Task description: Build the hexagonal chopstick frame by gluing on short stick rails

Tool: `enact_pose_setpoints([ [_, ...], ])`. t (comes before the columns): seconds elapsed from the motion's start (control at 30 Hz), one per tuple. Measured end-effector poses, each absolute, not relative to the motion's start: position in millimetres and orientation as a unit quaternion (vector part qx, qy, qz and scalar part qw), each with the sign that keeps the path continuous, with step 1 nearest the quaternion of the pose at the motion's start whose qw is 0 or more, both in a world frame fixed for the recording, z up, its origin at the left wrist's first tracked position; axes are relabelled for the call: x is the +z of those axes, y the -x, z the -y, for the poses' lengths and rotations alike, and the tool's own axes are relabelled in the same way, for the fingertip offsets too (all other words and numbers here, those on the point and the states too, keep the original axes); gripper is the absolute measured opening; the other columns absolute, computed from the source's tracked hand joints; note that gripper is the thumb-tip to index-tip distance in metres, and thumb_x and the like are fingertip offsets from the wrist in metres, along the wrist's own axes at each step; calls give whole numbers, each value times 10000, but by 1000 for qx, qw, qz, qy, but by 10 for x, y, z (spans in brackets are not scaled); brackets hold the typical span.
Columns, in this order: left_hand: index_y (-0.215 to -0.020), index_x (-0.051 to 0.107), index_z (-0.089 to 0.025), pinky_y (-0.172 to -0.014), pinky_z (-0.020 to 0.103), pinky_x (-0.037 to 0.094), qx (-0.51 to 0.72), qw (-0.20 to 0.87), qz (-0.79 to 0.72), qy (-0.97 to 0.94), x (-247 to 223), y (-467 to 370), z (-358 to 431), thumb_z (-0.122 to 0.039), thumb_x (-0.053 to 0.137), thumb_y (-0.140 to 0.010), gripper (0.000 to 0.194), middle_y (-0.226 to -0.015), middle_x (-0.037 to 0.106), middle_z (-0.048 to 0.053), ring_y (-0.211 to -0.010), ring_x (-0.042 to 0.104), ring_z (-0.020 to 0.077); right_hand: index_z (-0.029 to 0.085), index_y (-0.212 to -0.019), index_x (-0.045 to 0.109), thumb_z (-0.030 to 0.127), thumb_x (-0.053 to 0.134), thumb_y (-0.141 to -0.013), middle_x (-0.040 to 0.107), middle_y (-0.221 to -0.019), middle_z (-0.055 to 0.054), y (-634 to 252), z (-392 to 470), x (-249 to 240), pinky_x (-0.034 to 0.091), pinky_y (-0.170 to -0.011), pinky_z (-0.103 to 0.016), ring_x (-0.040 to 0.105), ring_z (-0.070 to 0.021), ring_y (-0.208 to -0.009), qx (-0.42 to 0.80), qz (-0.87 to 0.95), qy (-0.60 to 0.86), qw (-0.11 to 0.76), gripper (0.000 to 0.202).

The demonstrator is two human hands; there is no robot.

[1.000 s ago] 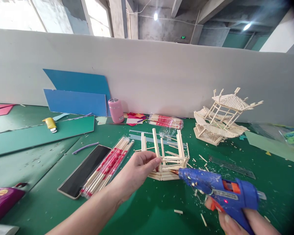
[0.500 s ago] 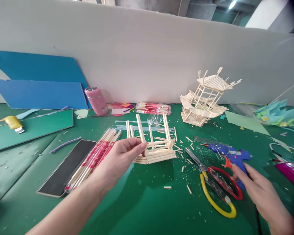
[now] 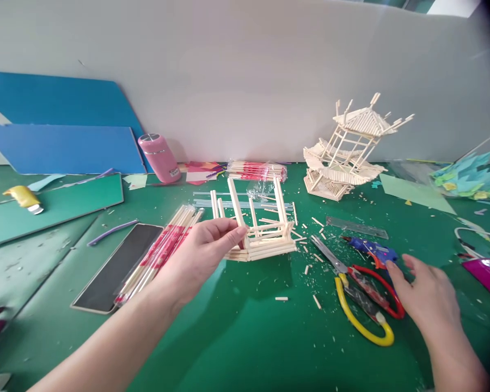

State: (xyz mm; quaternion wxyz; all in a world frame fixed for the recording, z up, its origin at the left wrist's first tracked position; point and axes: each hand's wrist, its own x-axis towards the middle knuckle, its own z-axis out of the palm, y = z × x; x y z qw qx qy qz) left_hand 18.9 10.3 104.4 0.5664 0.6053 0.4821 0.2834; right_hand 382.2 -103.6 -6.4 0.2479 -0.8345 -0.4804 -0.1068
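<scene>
- Pale wooden-stick frame (image 3: pixel 271 251), many-sided and open at the top: it stands on the green counter (image 3: pixel 245 337), to the left of the large scissors with red and yellow handles (image 3: pixel 343 269).
- Left hand (image 3: pixel 206 247): its grip is closed, thumb and fingers pinching an upright post at the frame's near left corner, left of the scissors.
- Right hand (image 3: pixel 430 294): its grip looks released, the fingers spread just right of the scissors' handles. The thumb is beside the blue glue gun with an orange trigger (image 3: pixel 369 249), which lies just beyond the scissors; whether they touch is unclear.
- Done, as far as shows: a low wall of stacked sticks, several uprights and some low crosspieces.
- Left, by my judgement: the upper part. The posts end free, with no ring or roof across them, so the frame seems only partway built. Whether the pinched post is firmly fixed cannot be told.
- Around: a roofed pale stick pagoda (image 3: pixel 343 173) stands beyond the scissors; small cut stick pieces (image 3: pixel 281 298) lie left of them.
</scene>
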Motion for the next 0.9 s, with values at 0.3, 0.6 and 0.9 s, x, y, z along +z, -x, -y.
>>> enact_pose_setpoints([
  [0.3, -682, 588, -158, -629, 228, 326, 284, 572, -479, -602, 1042, -208, -127, -349, 529, -835, 252, -653, 557, -27, -634, 454, 99, 253, -904, 572, 226, 469, -864, 623, -858, 12, -2315, 973, 104, 476, -691, -205, 591, -115, -789, 89, 757, 620, 184, 114],
  [0.6, -647, 566, -152, -581, 220, 313, 302, 598, -469, -576, 1046, -226, -93, -335, 553, -810, 245, -596, 499, -45, -575, 414, 89, 147, -720, 584, -61, 514, -633, 627, -701, -80, -1889, 754, 90, 421, -507, -266, 617, -207, -621, 90, 824, 557, -55, 236],
  [0.9, -633, 542, -161, -592, 235, 327, 298, 619, -462, -561, 1063, -223, -89, -365, 545, -808, 269, -602, 500, -37, -584, 434, 106, 150, -756, 604, -54, 514, -617, 649, -776, -89, -1873, 706, 127, 432, -529, -245, 645, -205, -671, 86, 831, 533, -132, 263],
])
